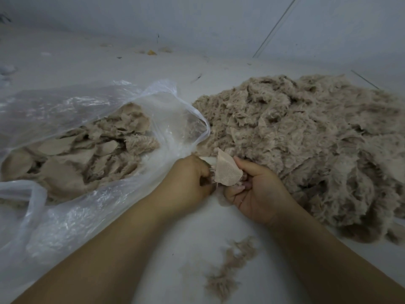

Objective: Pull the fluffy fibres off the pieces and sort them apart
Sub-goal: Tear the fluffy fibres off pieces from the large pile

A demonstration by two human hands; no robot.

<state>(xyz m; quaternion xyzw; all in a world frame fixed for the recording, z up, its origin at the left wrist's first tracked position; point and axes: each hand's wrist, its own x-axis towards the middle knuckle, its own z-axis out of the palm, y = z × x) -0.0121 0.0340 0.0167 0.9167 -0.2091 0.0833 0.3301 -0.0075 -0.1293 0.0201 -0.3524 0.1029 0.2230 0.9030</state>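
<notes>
Piece in hand: one small fabric piece [228,171], woven backing turned up toward me, held between my two hands just in front of the big pile. Backing up, I judge, so the fluff hangs below where my fingers can get at it.
Left hand [188,183]: fingers curled, pinching the piece's left edge and the fluff there; it anchors the pull.
Right hand [256,191]: curled round the piece's right side from below, thumb on top. The two hands are close together, almost touching.
Fluffy pile [306,137]: one large heap on my right, touching the bag's mouth; too many pieces to count. Probably stock not yet stripped.
Plastic bag [65,132]: one clear bag on my left, mouth open toward my hands, holding many flat pieces; easy drop-off, I reckon.
Loose fibres [230,266]: a scatter of tufts on the floor [197,227] near me, between my forearms.
</notes>
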